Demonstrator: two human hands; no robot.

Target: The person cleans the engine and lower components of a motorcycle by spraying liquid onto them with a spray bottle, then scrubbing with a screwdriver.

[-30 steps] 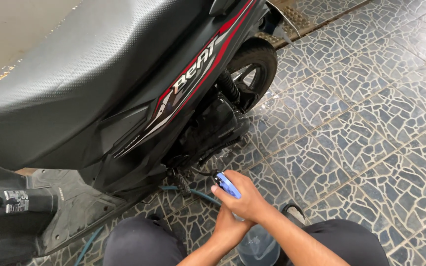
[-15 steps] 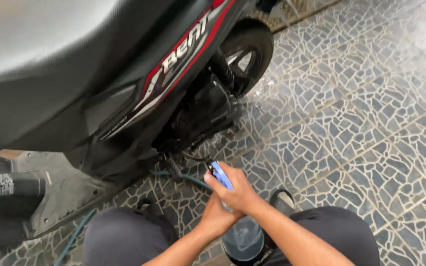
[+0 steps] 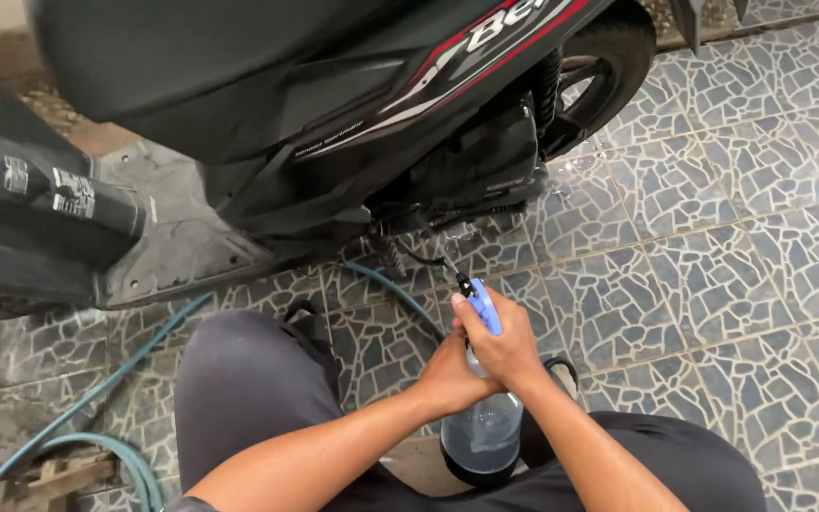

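- Blue-headed spray bottle [image 3: 482, 398] is held upright between the knees, its nozzle aimed at the engine [image 3: 471, 171] of the scooter [image 3: 334, 104].
- Right hand [image 3: 504, 351] is closed on the trigger; left hand [image 3: 447, 374] is wrapped around the neck.
- Wet patches are seen on the tiles [image 3: 713, 237] near the wheel [image 3: 609, 66]; the engine casing appears unwiped.
- Compared with the earlier frames, the view is shifted leftward and a hose [image 3: 106, 446] is revealed.

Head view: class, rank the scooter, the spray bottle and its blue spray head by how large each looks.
1. scooter, filling the top of the picture.
2. spray bottle, held by both hands.
3. blue spray head, smallest.
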